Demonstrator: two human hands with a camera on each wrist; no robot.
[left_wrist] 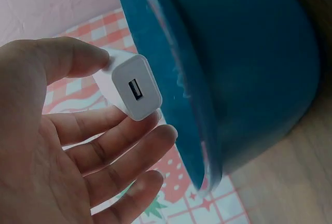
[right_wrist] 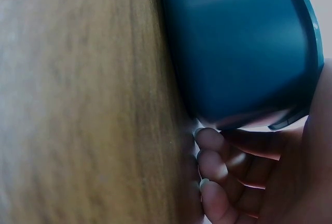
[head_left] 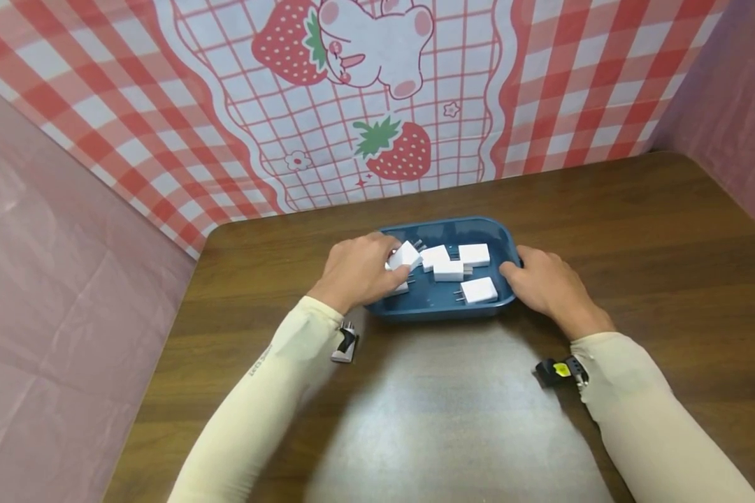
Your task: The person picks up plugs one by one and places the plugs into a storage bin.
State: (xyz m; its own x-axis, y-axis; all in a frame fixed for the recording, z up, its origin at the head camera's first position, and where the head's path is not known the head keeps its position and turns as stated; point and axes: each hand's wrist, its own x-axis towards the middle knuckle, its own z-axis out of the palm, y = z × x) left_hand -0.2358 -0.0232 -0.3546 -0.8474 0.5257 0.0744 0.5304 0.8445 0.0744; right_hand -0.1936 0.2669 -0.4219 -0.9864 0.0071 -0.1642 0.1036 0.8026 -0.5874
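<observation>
My left hand point(head_left: 360, 269) pinches a white USB charger point(left_wrist: 136, 88) between thumb and fingers over the left end of a blue plastic tray point(head_left: 440, 312). In the left wrist view its USB port faces the camera, beside the tray's rim; in the head view its metal prongs point right. Several more white chargers point(head_left: 479, 290) lie loose inside the tray, one partly hidden under the left hand. At the right end, my right hand point(head_left: 547, 283) grips the tray, thumb over the rim and fingers curled against the outer wall, low by the tabletop in the right wrist view.
The tray stands on a brown wooden table point(head_left: 258, 265), toward its back edge. Behind rises a red-and-white checked cloth point(head_left: 554, 77) with strawberry prints. Pink sheets point(head_left: 50, 279) hang at both sides. Each wrist wears a strapped device point(head_left: 556, 372).
</observation>
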